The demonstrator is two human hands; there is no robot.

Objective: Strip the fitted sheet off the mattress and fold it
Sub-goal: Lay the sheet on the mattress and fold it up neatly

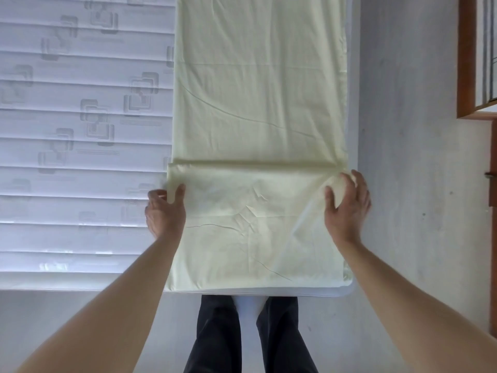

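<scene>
Pale-yellow fitted sheet (258,103) lies stripped, half-folded on the mattress (80,103); left hand (165,211) pinches the fold, right hand (347,203) presses with spread fingers.

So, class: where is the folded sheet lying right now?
In the head view, the sheet lies in a long strip along the right side of the mattress, its near end held between the left hand and right hand.
</scene>
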